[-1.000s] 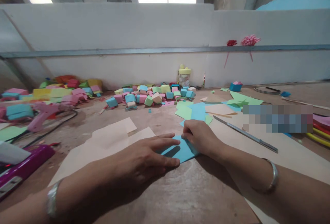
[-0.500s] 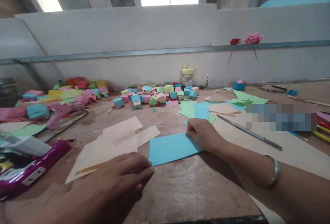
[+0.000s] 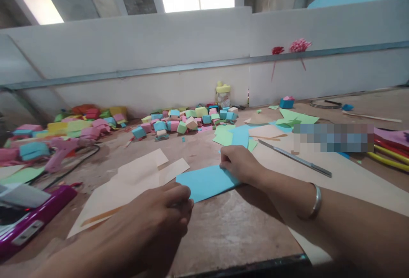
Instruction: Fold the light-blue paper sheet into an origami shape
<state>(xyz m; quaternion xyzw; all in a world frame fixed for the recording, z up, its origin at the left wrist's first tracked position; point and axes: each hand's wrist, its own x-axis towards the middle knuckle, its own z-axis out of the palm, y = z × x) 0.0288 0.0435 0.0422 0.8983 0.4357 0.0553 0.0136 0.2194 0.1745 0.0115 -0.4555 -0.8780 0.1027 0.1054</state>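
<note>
Both forearms are bare; a plain silver bangle (image 3: 315, 203) circles the right wrist.

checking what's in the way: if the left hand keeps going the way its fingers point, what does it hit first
The left hand points right and slightly away, at the near-left corner of the blue paper. It would probably meet that sheet first; its fingertips look nearly on the edge already.

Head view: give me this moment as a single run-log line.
right hand: pressing right end of flat blue paper sheet | left hand: fingertips at its left edge | surface: brown wooden table
</note>
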